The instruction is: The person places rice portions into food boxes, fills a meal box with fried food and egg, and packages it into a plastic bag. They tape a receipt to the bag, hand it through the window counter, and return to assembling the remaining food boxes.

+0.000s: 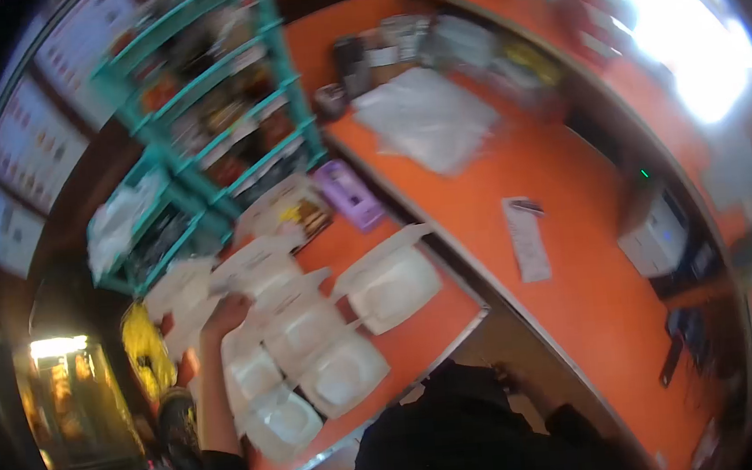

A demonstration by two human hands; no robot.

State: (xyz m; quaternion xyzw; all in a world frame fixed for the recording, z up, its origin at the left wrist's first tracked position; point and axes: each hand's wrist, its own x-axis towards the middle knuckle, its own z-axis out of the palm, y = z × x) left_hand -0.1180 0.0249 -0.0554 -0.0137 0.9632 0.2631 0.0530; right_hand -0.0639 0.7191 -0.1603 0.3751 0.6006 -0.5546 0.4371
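Several open white takeaway boxes stand on the orange counter, among them a box [393, 288] at the right and a box [283, 422] near the front edge. Over the boxes on the left, my left hand [228, 314] is closed beside their raised lids; whatever its fingers hold, if anything, is hidden. My right hand [508, 376] hangs low by my dark clothing, beside the counter edge. Its fingers are blurred, and no held thing can be made out.
A teal rack [216, 115] with packets stands behind the boxes, near a purple box [349, 195]. Plastic bags [427, 116] and a paper slip [527, 241] lie on the right-hand counter. A yellow bag [147, 352] and a lit display case [75, 400] are left.
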